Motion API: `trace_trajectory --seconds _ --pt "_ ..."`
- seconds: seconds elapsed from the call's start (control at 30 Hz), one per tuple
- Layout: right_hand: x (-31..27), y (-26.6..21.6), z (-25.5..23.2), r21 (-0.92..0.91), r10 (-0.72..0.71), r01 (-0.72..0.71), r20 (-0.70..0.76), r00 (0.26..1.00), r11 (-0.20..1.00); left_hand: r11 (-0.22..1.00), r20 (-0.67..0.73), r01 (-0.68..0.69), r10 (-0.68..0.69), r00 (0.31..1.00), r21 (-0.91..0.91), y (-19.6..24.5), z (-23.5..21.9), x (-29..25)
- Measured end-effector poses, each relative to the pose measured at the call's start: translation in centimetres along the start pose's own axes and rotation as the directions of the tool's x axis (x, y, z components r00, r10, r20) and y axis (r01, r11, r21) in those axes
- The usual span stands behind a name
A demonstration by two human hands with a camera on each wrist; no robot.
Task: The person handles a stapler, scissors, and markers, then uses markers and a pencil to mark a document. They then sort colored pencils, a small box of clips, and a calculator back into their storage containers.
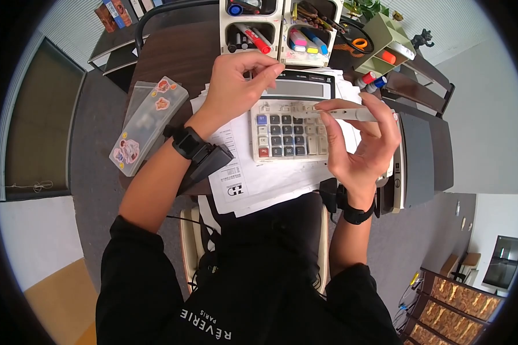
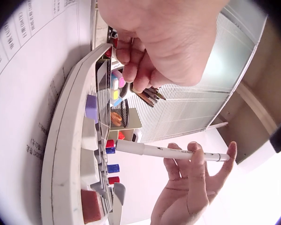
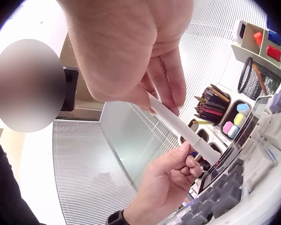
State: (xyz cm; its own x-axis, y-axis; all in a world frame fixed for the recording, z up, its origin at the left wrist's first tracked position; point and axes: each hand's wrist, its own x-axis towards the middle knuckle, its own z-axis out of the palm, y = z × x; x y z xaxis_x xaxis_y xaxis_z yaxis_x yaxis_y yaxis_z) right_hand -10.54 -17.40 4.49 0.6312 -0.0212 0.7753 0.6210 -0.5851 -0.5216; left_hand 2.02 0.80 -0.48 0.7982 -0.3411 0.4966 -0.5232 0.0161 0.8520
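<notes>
My right hand (image 1: 365, 138) pinches a slim white pen (image 1: 351, 114) between thumb and fingers, above the right side of the calculator. The pen's thicker end points left; in the left wrist view one fingertip lies at the thin end of the pen (image 2: 168, 152). My left hand (image 1: 242, 83) is raised over the calculator's upper left corner, fingers curled and thumb brought against them, with nothing visible in the grip. Under both hands the white desk calculator (image 1: 296, 130) lies on loose printed papers (image 1: 259, 190), its dark keys and grey display facing up.
A white organizer (image 1: 281, 34) with markers, highlighters and pencils stands behind the calculator. To the left lies a translucent pencil case (image 1: 149, 126) with stickers. Red and blue bottles (image 1: 371, 81) and a green holder (image 1: 388, 43) are back right; a dark grey machine (image 1: 417, 158) stands right.
</notes>
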Motion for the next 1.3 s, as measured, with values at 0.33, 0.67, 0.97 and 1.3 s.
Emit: trace_trajectory --seconds 0.33,0.67,0.97,1.3 --pt "-0.3 0.0 0.3 0.054 -0.004 0.005 -0.015 1.0 0.999 1.0 -0.001 -0.004 0.004 1.0 0.006 0.1 -0.1 0.0" --pt "-0.4 1.1 -0.2 0.009 0.005 -0.005 -0.047 0.999 1.0 0.999 0.001 -0.035 0.035 0.999 0.016 -0.1 -0.1 0.0" --pt "-0.5 0.0 -0.2 -0.025 -0.031 0.029 -0.072 0.997 0.999 1.0 -0.006 -0.015 0.015 1.0 0.021 0.0 0.0 0.0" --pt "-0.9 -0.5 -0.7 0.009 0.05 -0.051 0.038 0.998 0.999 1.0 -0.003 -0.004 0.004 1.0 0.015 -0.1 0.1 0.0"
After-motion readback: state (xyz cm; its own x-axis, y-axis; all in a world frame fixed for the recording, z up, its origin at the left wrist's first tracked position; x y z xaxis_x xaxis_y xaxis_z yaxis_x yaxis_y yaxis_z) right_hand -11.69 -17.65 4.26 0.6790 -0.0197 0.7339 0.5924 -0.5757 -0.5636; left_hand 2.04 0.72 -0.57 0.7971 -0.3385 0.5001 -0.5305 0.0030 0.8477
